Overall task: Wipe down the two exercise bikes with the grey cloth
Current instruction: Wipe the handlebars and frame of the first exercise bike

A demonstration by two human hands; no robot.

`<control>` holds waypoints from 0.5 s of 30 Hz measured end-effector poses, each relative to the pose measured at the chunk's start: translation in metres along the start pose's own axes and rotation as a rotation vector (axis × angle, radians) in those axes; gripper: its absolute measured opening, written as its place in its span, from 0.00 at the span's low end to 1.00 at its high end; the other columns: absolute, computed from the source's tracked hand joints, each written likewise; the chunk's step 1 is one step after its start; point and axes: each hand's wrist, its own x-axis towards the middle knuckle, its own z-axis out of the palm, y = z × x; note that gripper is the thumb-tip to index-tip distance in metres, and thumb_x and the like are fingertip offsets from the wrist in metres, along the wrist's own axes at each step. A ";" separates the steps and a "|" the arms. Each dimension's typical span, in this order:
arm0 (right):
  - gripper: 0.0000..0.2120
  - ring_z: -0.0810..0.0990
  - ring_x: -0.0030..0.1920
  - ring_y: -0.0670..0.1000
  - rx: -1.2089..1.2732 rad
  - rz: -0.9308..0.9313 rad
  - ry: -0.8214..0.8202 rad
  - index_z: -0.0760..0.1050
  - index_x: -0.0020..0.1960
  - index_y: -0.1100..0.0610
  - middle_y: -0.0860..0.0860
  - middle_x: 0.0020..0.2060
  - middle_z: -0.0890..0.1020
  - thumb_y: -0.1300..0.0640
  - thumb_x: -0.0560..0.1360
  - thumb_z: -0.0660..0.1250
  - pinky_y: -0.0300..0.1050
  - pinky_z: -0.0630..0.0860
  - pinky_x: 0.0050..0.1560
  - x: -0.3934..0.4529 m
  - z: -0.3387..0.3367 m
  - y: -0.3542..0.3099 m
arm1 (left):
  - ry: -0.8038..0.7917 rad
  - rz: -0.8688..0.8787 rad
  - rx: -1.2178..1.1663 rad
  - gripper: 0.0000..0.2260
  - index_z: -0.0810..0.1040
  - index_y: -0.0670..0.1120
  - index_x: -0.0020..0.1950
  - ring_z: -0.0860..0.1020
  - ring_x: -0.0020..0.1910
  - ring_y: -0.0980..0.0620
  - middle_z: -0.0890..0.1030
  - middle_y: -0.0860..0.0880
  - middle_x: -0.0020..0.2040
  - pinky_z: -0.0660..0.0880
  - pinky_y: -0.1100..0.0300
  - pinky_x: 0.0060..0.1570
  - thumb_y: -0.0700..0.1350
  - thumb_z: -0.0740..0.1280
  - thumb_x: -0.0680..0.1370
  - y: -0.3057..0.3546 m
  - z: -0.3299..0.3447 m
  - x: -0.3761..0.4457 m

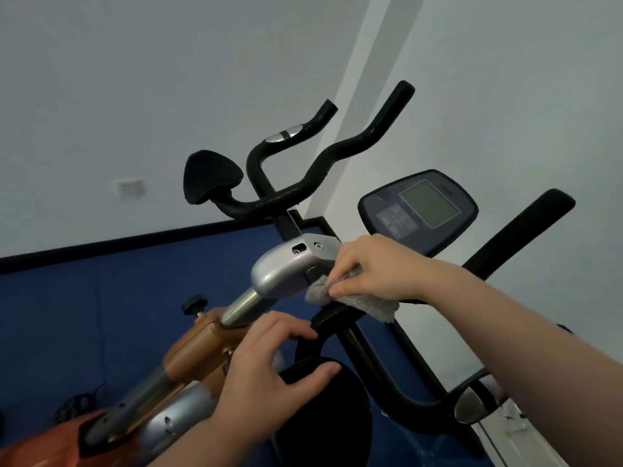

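My right hand (374, 267) grips the grey cloth (364, 303) and presses it against the silver handlebar mount (286, 267) of the orange and silver exercise bike (199, 342). The cloth hangs over a black curved handlebar (323, 325) just below. My left hand (266, 372) curls its fingers around that black handlebar beside the bike's chrome post (244, 306). A second bike stands behind, with black handlebars (323, 163) and a black pad (209, 178).
A dark console with a grey screen (428, 203) sits at the right, flanked by a black grip (526, 227). Blue floor mats (101, 315) lie below. White walls meet at a corner behind the bikes. A black knob (194, 303) sticks out of the orange frame.
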 end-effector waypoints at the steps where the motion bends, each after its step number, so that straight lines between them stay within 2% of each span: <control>1: 0.05 0.78 0.43 0.39 -0.020 -0.025 -0.008 0.83 0.44 0.42 0.37 0.38 0.81 0.46 0.68 0.73 0.41 0.75 0.46 0.002 0.000 0.000 | 0.008 -0.011 -0.003 0.13 0.78 0.56 0.47 0.79 0.51 0.55 0.78 0.59 0.48 0.75 0.59 0.49 0.57 0.75 0.67 0.000 0.001 -0.001; 3: 0.06 0.77 0.42 0.40 -0.066 -0.049 0.097 0.84 0.44 0.43 0.39 0.38 0.80 0.46 0.67 0.74 0.41 0.74 0.45 0.009 0.007 -0.002 | 0.023 -0.030 -0.002 0.14 0.78 0.56 0.47 0.79 0.52 0.55 0.79 0.59 0.49 0.75 0.59 0.50 0.58 0.75 0.66 0.000 0.001 -0.002; 5: 0.08 0.78 0.46 0.46 -0.073 -0.048 0.275 0.84 0.46 0.44 0.42 0.42 0.81 0.46 0.67 0.74 0.47 0.76 0.47 0.014 0.020 -0.006 | 0.035 -0.036 0.006 0.14 0.78 0.56 0.48 0.79 0.52 0.55 0.80 0.59 0.49 0.75 0.59 0.50 0.58 0.75 0.66 0.002 0.001 -0.002; 7: 0.09 0.78 0.48 0.48 -0.073 -0.075 0.354 0.83 0.48 0.45 0.43 0.43 0.80 0.46 0.69 0.73 0.48 0.75 0.49 0.014 0.027 -0.007 | 0.036 -0.039 0.029 0.14 0.78 0.56 0.48 0.79 0.52 0.56 0.80 0.60 0.49 0.75 0.59 0.49 0.57 0.74 0.67 0.005 0.002 -0.003; 9: 0.08 0.78 0.47 0.47 -0.082 -0.088 0.262 0.83 0.49 0.44 0.41 0.41 0.77 0.47 0.70 0.72 0.46 0.74 0.47 0.013 0.021 -0.004 | 0.029 -0.046 0.064 0.14 0.78 0.55 0.49 0.79 0.52 0.58 0.80 0.60 0.48 0.75 0.60 0.49 0.57 0.74 0.67 0.009 0.001 -0.004; 12: 0.07 0.76 0.43 0.40 -0.076 -0.138 -0.052 0.83 0.49 0.44 0.36 0.36 0.75 0.50 0.72 0.71 0.36 0.71 0.44 0.010 0.005 -0.003 | 0.049 -0.070 0.136 0.13 0.77 0.57 0.49 0.78 0.52 0.61 0.80 0.61 0.48 0.75 0.61 0.49 0.59 0.72 0.68 0.014 0.002 -0.008; 13: 0.07 0.75 0.43 0.39 -0.112 -0.170 -0.111 0.83 0.50 0.45 0.36 0.37 0.75 0.52 0.73 0.70 0.32 0.69 0.42 0.011 0.001 -0.004 | 0.065 -0.089 0.151 0.13 0.77 0.58 0.49 0.78 0.52 0.62 0.80 0.62 0.48 0.75 0.62 0.49 0.60 0.71 0.68 0.017 0.005 -0.010; 15: 0.08 0.74 0.43 0.40 -0.248 -0.260 -0.116 0.83 0.51 0.46 0.38 0.40 0.76 0.53 0.73 0.69 0.33 0.67 0.39 0.016 -0.001 -0.009 | 0.114 -0.122 0.171 0.12 0.77 0.58 0.48 0.77 0.53 0.63 0.80 0.63 0.48 0.74 0.63 0.51 0.60 0.69 0.68 0.021 0.011 -0.014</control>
